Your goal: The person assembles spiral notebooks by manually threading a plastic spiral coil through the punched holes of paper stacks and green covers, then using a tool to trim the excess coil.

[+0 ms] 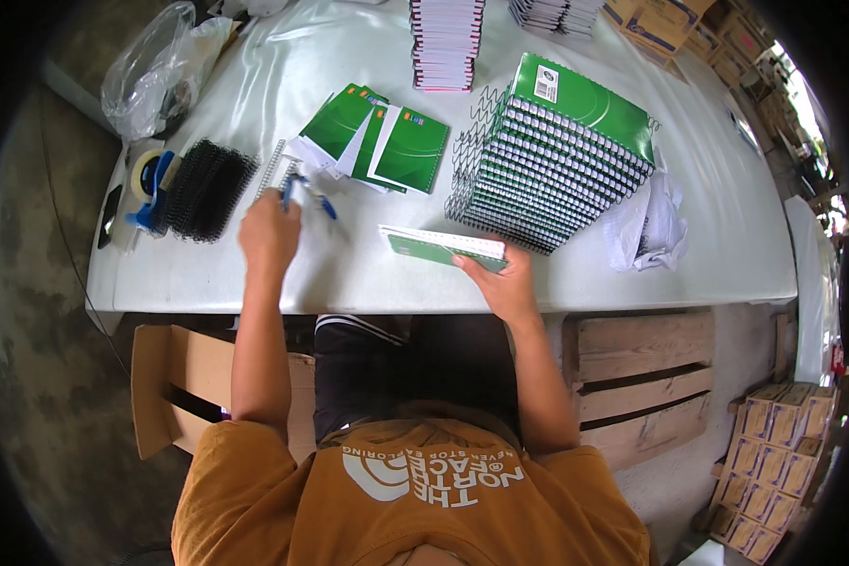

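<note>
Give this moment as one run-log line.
left hand: at blue-handled tool | right hand: holding green notebook | nearby: spiral-bound stack, black coils

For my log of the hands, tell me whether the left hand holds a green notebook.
No, the right hand holds the green notebook, while the left hand is apart from it, near the black coils.

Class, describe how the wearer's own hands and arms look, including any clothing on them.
The left hand and right hand are bare, without gloves, and no watch or bracelet shows. Short orange-brown fabric sleeves cover the upper arms, leaving the forearms uncovered. They belong to an orange-brown T-shirt with a large white print.
</note>
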The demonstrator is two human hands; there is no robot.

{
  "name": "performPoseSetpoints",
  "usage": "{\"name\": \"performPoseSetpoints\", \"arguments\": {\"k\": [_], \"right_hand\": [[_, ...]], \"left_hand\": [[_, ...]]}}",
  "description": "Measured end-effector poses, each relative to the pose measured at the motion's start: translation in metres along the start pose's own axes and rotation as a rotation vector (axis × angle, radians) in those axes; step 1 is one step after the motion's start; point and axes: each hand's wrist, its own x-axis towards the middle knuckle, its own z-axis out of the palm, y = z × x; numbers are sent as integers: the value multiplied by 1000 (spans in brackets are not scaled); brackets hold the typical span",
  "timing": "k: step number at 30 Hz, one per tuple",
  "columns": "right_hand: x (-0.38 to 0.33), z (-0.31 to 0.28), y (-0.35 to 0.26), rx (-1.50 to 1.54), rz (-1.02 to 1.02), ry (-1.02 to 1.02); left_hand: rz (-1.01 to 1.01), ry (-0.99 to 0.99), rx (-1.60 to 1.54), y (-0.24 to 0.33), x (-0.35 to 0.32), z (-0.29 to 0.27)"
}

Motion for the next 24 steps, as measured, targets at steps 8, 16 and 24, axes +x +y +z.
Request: {"name": "performPoseSetpoints", "arguments": {"k": [8,16,24], "right_hand": [[5,3,-7,45,-175,-70],[-6,-9,-8,28,-210,-34],[6,24,-26,239,-186,-6]], "left_hand": [[264,275,-273,63,10,10],[188,371,-72,14,31,21],[-38,154,-114,-48,23,30]]}}
